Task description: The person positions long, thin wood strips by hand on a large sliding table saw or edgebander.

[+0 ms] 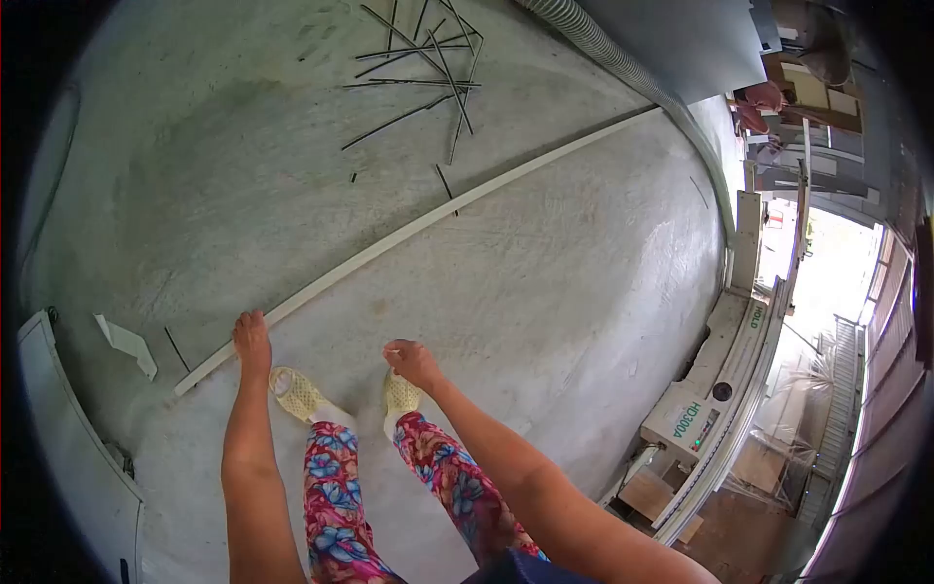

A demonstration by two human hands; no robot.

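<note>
A long pale strip (418, 226) runs diagonally over the concrete floor, from the lower left to the upper right. My left hand (252, 343) is on the strip near its lower left end, its fingers bent over it. Above my right shoe is my right hand (413, 362), apart from the strip, with its fingers curled together; whether something small is between them cannot be made out. Short dark sticks (446, 190) lie beneath or beside the strip, one near each hand's side of it.
Several thin dark rods (418, 83) lie scattered at the top. An angled white piece (126, 344) is on the floor at the left, near a white panel (73, 428). A ribbed hose (603, 49) and a machine marked HD300A (681, 414) stand at the right.
</note>
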